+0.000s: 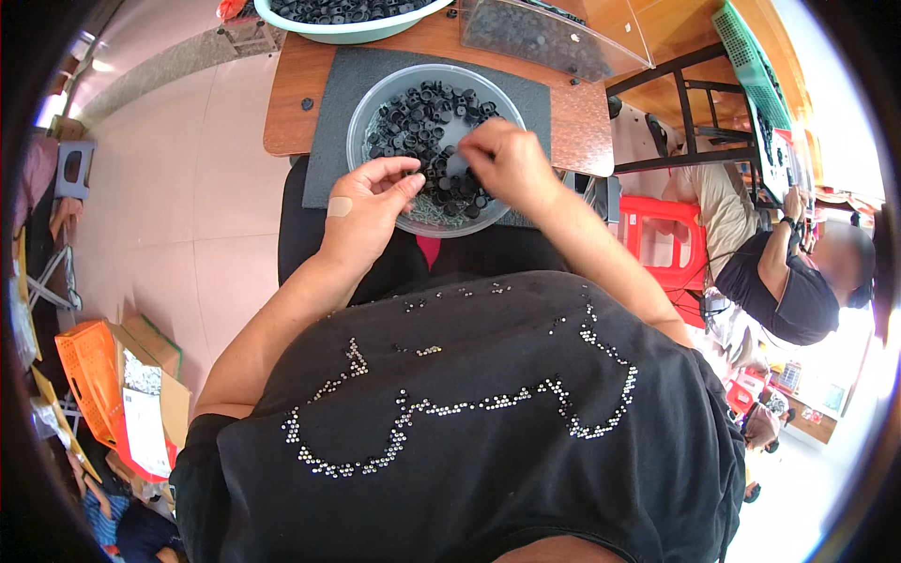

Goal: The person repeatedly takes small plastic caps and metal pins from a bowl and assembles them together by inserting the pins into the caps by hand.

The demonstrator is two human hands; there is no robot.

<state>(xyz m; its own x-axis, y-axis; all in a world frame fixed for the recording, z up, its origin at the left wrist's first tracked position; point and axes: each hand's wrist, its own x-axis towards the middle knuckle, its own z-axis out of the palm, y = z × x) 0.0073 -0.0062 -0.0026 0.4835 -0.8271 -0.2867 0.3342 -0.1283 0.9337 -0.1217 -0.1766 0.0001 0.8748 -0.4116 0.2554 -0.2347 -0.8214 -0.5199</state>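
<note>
A clear round tub [457,132] sits on a dark grey mat [328,155] in front of me. Loose black plastic caps [424,111] fill much of it, with small silvery metal pieces [434,216] along its near side. At the tub's near left rim, my left hand [369,208] pinches a small black cap [413,174] between thumb and fingertips. Over the right side of the tub is my right hand [510,161], its fingertips drawn together and blurred by motion. Whether anything is between them cannot be made out.
Beyond the mat on the wooden table [293,108] stand a pale green basin [361,34] of black parts and a clear box [526,39]. One loose part [307,104] lies at left. A red stool [643,214] and a seated person [784,281] are at right; an orange crate [83,375] is at left.
</note>
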